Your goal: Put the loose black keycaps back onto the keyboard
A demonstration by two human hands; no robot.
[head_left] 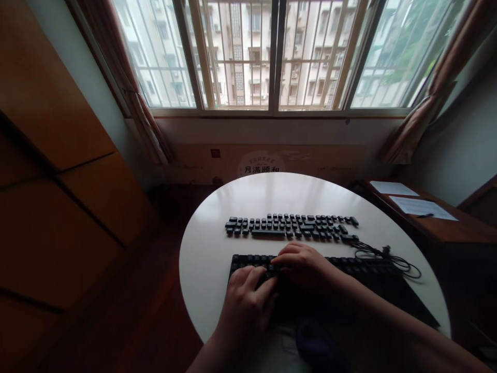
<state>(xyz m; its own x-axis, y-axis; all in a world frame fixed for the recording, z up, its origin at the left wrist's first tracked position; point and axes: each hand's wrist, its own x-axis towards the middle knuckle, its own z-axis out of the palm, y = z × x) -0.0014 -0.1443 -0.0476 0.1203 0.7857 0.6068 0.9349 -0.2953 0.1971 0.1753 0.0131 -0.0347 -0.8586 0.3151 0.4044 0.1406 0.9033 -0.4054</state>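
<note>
A black keyboard [363, 265] lies on a round white table [205, 269], its upper rows of keys showing. My left hand [248, 295] rests over its left part, fingers bent and somewhat apart on the keys. Just to the right, my right hand [301, 261] reaches across the keyboard with its fingers curled together and the fingertips down at the top rows. Whatever those fingertips hold, if anything, is hidden. Behind the keyboard, loose black keycaps [287, 226] stand in rows, among them a long space bar [268, 234]. My hands and forearms cover much of the keyboard.
A coiled black cable [388, 256] lies at the keyboard's right end. Close to me sits a dark purplish object [314, 339], too dim to make out. To the right, a brown desk [438, 228] bears papers [423, 207] and a pen [425, 215]. A barred window is ahead.
</note>
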